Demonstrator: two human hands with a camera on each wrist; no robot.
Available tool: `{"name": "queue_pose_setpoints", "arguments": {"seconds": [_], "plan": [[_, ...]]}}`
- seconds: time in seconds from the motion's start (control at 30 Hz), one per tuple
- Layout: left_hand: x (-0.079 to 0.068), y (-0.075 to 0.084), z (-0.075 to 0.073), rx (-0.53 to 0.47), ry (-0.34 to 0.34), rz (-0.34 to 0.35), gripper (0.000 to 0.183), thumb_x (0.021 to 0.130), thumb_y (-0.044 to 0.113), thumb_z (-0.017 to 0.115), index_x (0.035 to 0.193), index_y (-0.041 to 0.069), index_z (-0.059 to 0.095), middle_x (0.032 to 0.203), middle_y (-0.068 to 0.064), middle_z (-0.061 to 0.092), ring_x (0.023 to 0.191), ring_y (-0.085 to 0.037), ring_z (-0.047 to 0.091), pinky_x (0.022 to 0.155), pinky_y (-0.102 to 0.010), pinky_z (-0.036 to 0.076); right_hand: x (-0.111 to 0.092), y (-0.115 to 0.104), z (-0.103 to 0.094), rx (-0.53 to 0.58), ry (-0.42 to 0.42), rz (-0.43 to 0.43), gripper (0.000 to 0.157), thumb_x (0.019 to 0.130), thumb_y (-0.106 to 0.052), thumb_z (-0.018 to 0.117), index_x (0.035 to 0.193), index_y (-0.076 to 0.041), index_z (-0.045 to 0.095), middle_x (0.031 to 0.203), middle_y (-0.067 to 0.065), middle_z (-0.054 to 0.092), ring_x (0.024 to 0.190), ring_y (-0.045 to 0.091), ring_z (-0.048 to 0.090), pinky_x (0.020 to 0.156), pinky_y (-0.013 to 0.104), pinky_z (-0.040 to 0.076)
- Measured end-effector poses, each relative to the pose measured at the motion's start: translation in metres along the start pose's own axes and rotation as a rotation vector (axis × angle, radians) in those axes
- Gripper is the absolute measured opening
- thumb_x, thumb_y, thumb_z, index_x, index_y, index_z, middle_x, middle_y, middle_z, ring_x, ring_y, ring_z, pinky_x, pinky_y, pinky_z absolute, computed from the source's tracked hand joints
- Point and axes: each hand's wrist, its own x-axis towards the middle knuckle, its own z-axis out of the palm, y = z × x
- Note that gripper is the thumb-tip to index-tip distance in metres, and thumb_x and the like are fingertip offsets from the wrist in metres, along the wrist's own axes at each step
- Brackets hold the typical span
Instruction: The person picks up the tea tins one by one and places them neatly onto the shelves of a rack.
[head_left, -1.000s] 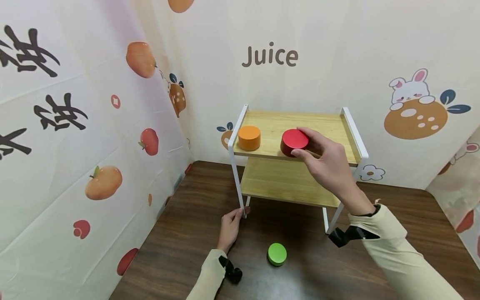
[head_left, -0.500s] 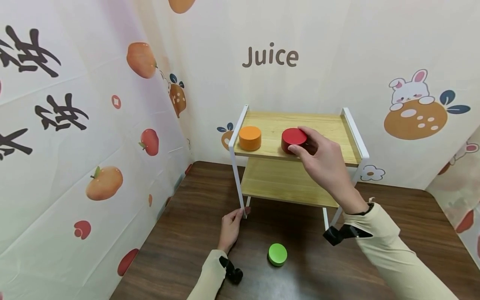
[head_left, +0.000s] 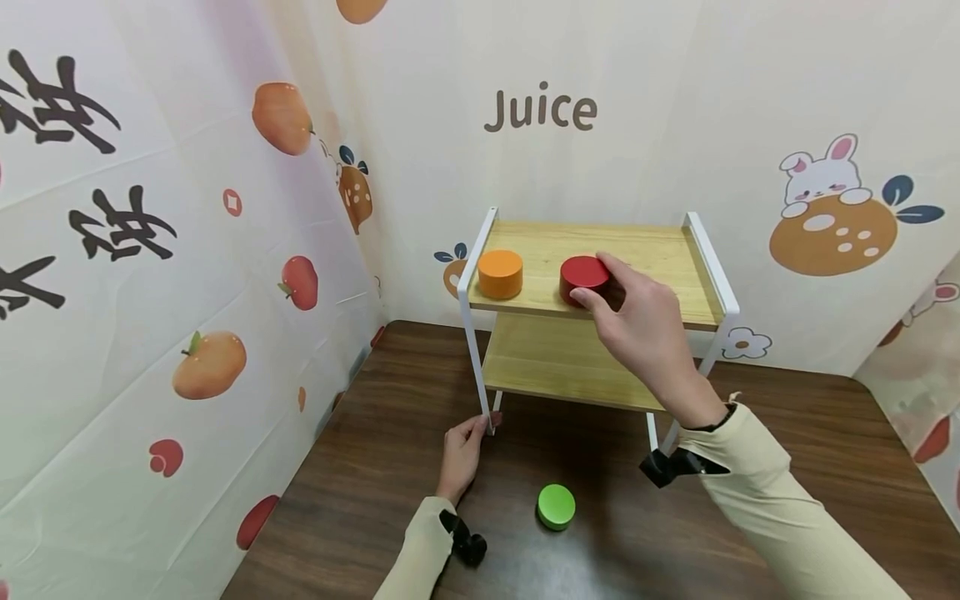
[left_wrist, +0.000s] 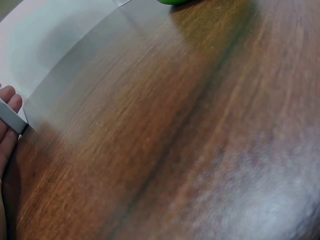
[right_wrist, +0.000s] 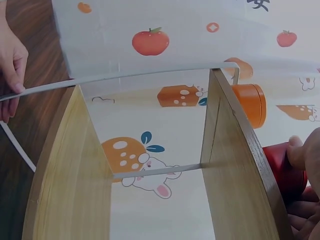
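My right hand (head_left: 641, 321) pinches a red round block (head_left: 583, 280) between thumb and fingers, at the front of the rack's top shelf (head_left: 645, 250). An orange round block (head_left: 500, 275) sits to its left on the same shelf, with a gap between them. In the right wrist view, the red block's underside appears against the shelf board. My left hand (head_left: 461, 454) holds the foot of the rack's white front left leg (head_left: 474, 358), thumb in front and fingers behind. Only a few of its fingers (left_wrist: 9, 95) show at the left wrist view's edge.
A green round block (head_left: 556, 507) lies on the dark wooden table (head_left: 390, 417), in front of the rack. The lower shelf (head_left: 562, 358) lies beneath the top one. White metal side rails (head_left: 711, 262) edge the top shelf. Printed curtains (head_left: 645, 125) hang behind and to the left.
My right hand has shifted slightly left with the red block, which now stands more level on the top shelf. The left hand stays at the leg.
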Motion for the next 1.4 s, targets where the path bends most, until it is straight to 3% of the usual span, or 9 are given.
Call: {"name": "queue_pose_setpoints", "arguments": {"seconds": [0.23, 0.5, 0.6, 0.73, 1.07, 1.2, 1.3, 1.4], "plan": [[0.003, 0.001, 0.000, -0.003, -0.007, 0.033, 0.036, 0.101, 0.035, 0.050, 0.111, 0.010, 0.074, 0.107, -0.006, 0.074, 0.105, -0.020, 0.068, 0.092, -0.027, 0.051, 0.000, 0.000, -0.001, -0.032, -0.005, -0.003, 0.062, 0.090, -0.031, 0.070, 0.139, 0.001, 0.050, 0.129, 0.024, 0.060, 0.111, 0.040, 0.061, 0.090, 0.052, 0.049], [-0.002, 0.001, -0.001, -0.013, -0.010, -0.028, 0.034, 0.102, 0.031, 0.050, 0.113, 0.008, 0.073, 0.109, -0.007, 0.073, 0.107, -0.022, 0.067, 0.093, -0.031, 0.051, -0.005, 0.001, 0.002, -0.035, 0.026, -0.051, 0.062, 0.089, -0.025, 0.072, 0.140, 0.002, 0.048, 0.131, 0.021, 0.059, 0.116, 0.037, 0.060, 0.096, 0.052, 0.047], [-0.004, 0.011, -0.002, -0.029, -0.023, -0.030, 0.034, 0.102, 0.027, 0.050, 0.114, 0.003, 0.072, 0.110, -0.012, 0.072, 0.108, -0.026, 0.066, 0.094, -0.036, 0.051, -0.008, 0.002, 0.002, -0.029, 0.049, -0.070, 0.065, 0.088, -0.022, 0.073, 0.143, 0.000, 0.045, 0.137, 0.018, 0.056, 0.117, 0.035, 0.060, 0.098, 0.051, 0.047], [-0.008, 0.029, -0.004, -0.023, -0.036, -0.015, 0.034, 0.103, 0.024, 0.050, 0.113, -0.001, 0.071, 0.109, -0.016, 0.072, 0.109, -0.029, 0.066, 0.093, -0.035, 0.052, -0.015, 0.003, 0.000, 0.005, 0.079, -0.081, 0.067, 0.089, -0.019, 0.072, 0.147, -0.007, 0.041, 0.144, 0.012, 0.051, 0.119, 0.035, 0.059, 0.100, 0.052, 0.045], [-0.007, 0.035, -0.004, -0.016, -0.049, -0.018, 0.034, 0.103, 0.023, 0.050, 0.113, -0.002, 0.071, 0.110, -0.015, 0.072, 0.109, -0.027, 0.066, 0.094, -0.040, 0.051, -0.037, 0.010, -0.008, 0.109, 0.080, -0.163, 0.080, 0.084, -0.003, 0.073, 0.153, -0.015, 0.032, 0.153, 0.006, 0.039, 0.140, 0.026, 0.037, 0.114, 0.045, 0.031], [-0.006, 0.034, -0.005, -0.025, -0.065, -0.029, 0.034, 0.103, 0.023, 0.049, 0.114, -0.001, 0.071, 0.111, -0.013, 0.072, 0.110, -0.024, 0.066, 0.096, -0.041, 0.050, -0.056, 0.013, -0.006, 0.161, 0.106, -0.246, 0.083, 0.080, 0.004, 0.072, 0.152, -0.008, 0.032, 0.154, 0.009, 0.038, 0.137, 0.028, 0.040, 0.115, 0.034, 0.029], [-0.007, 0.034, -0.005, -0.022, -0.072, -0.028, 0.034, 0.103, 0.023, 0.049, 0.114, 0.000, 0.070, 0.112, -0.012, 0.072, 0.110, -0.022, 0.066, 0.097, -0.042, 0.049, -0.075, 0.008, -0.004, 0.233, 0.158, -0.331, 0.065, 0.091, -0.010, 0.066, 0.146, 0.007, 0.035, 0.149, 0.021, 0.041, 0.133, 0.035, 0.043, 0.114, 0.028, 0.030], [-0.007, 0.035, -0.005, -0.029, -0.069, -0.022, 0.034, 0.103, 0.023, 0.049, 0.114, -0.001, 0.070, 0.112, -0.013, 0.071, 0.111, -0.024, 0.066, 0.097, -0.044, 0.049, -0.099, 0.012, 0.007, 0.319, 0.209, -0.394, 0.062, 0.099, -0.025, 0.056, 0.139, 0.017, 0.036, 0.143, 0.031, 0.042, 0.134, 0.038, 0.042, 0.114, 0.029, 0.031]]}}
